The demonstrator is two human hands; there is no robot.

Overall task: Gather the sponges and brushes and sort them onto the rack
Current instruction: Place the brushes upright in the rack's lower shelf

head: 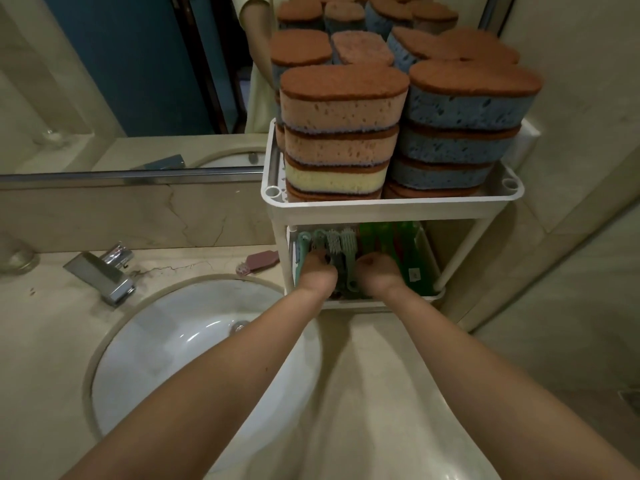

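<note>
A white two-tier rack (pixel 391 206) stands on the counter right of the sink. Its top shelf holds stacked sponges: an orange and yellow stack (pixel 341 133) at left, a blue stack (pixel 457 140) at right, more behind. The lower shelf holds grey-green brushes (pixel 341 244) at left and green brushes (pixel 408 251) at right. Both my hands reach into the lower shelf. My left hand (pixel 317 271) lies over the grey-green brushes with fingers curled down among them. My right hand (pixel 379 273) sits just beside it, fingers curled on the brushes. A pink brush (pixel 258 263) lies on the counter left of the rack.
A white oval sink (pixel 180 358) lies below left, with a chrome faucet (pixel 104 271) behind it. A mirror (pixel 121 81) covers the back wall and reflects the sponges. A beige wall rises at right.
</note>
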